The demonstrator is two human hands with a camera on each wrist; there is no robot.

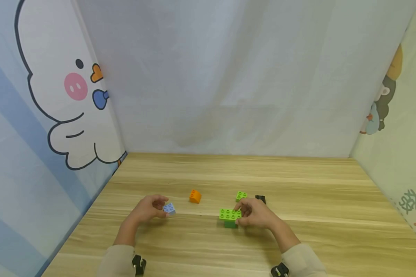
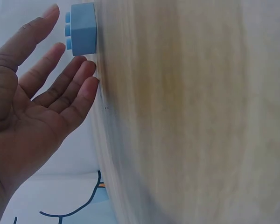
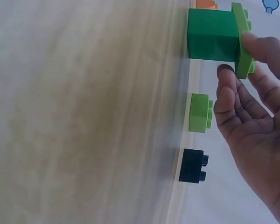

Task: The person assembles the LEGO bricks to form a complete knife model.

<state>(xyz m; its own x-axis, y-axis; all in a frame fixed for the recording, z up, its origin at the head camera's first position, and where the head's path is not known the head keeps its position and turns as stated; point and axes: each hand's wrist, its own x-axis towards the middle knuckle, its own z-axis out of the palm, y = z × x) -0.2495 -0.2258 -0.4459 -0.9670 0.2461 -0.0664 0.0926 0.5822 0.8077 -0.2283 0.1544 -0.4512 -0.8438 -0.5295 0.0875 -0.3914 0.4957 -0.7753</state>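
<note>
My left hand (image 1: 149, 208) is beside a light blue brick (image 1: 169, 209) on the table, with the brick lying just past the parted thumb and fingertips. In the left wrist view, the same blue brick (image 2: 84, 30) shows its studs facing the hand, and the fingers are relaxed. At the right, my right hand (image 1: 258, 213) pinches the end of a light green studded plate (image 1: 227, 215) between thumb and fingers. This plate sits on top of a dark green block (image 3: 212, 35), overhanging it on the sides.
An orange sloped brick (image 1: 195, 196) lies on the wooden table (image 1: 180, 250) between the hands, farther back. Behind the right hand are a small light green brick (image 1: 240, 196) and a black brick (image 1: 260, 199). A pale curtain (image 1: 228, 77) hangs behind the table's far edge.
</note>
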